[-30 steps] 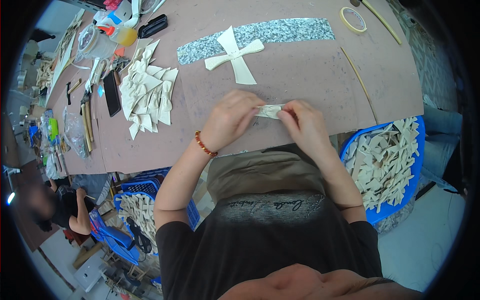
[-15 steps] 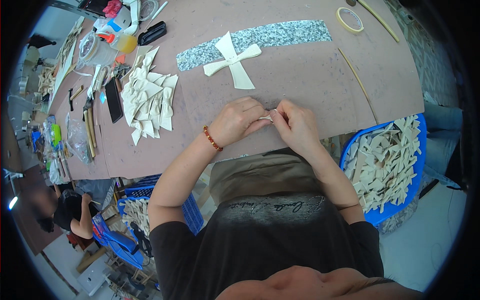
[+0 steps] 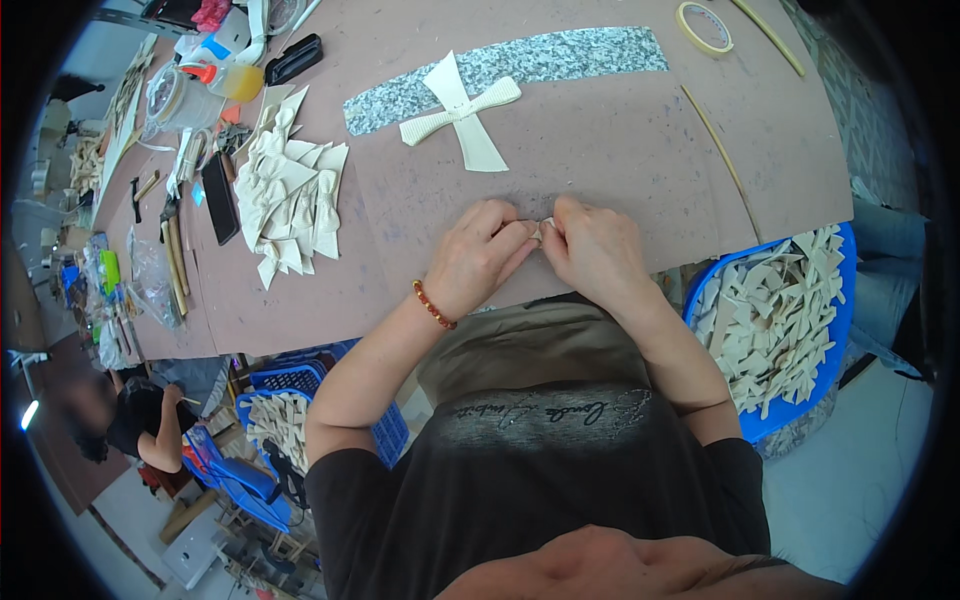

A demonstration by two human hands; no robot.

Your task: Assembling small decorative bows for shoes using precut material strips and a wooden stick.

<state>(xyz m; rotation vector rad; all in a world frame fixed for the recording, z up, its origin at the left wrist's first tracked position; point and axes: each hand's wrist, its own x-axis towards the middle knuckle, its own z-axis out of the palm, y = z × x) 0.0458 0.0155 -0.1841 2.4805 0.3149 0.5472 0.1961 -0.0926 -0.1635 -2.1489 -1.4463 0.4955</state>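
Observation:
Near the table's front edge my left hand (image 3: 478, 258), with a beaded bracelet on its wrist, pinches a small cream piece (image 3: 537, 234). My right hand (image 3: 600, 248) meets it fingertip to fingertip, closed on the same piece. Most of that piece is hidden by my fingers, so its full shape does not show. Beyond my hands lies a cream bow (image 3: 466, 112) with ribbed loops and two flared tails. It partly overlaps a grey speckled strip (image 3: 570, 62). To the left is a heap of cream bow pieces (image 3: 290, 195).
At the right stands a blue basket (image 3: 846, 285) full of cream pieces. A thin stick (image 3: 722, 165) and a tape roll (image 3: 704, 28) lie on the table (image 3: 380, 240). A black phone (image 3: 219, 198), tools and a glue bottle (image 3: 238, 82) crowd the left. Another person (image 3: 145, 425) sits lower left.
The view has shifted slightly, so the table things appear a little higher and further left. My left fingers have bent more around the small piece; both hands stay together.

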